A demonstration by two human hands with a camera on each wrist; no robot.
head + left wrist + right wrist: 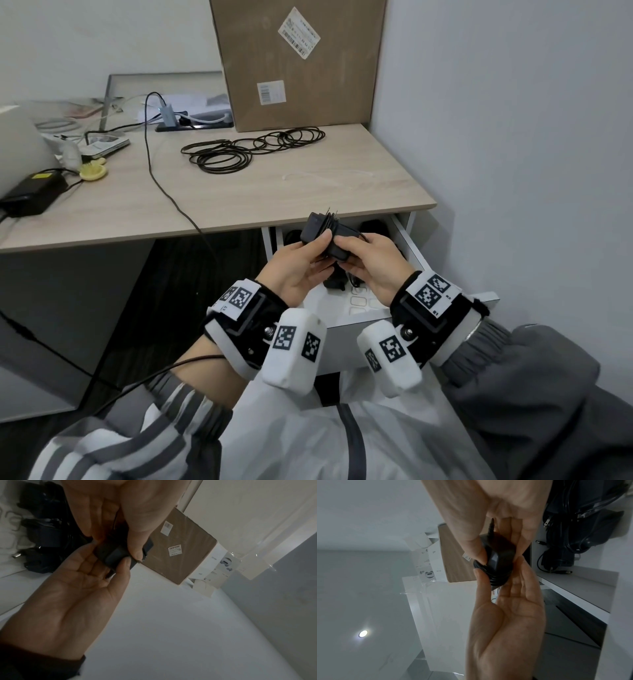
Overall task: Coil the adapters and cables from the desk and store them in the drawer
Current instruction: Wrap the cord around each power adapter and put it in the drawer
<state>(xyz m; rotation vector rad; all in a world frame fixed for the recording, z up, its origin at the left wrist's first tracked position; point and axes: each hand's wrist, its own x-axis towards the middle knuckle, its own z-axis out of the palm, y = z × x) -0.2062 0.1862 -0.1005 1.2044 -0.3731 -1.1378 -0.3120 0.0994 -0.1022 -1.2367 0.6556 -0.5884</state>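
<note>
Black cord-wrapped adapter (323, 233)

drawer (411, 241) open, adapters (334, 282) crowding inside

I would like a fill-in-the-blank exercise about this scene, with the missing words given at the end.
1. The left hand and the right hand together hold a black ____ with its cable wound around it.
2. The hands are above the open ____, where other black adapters already lie.
3. A loose black cable lies on the desk in front of a brown ____ box.

Missing words: adapter; drawer; cardboard
</note>
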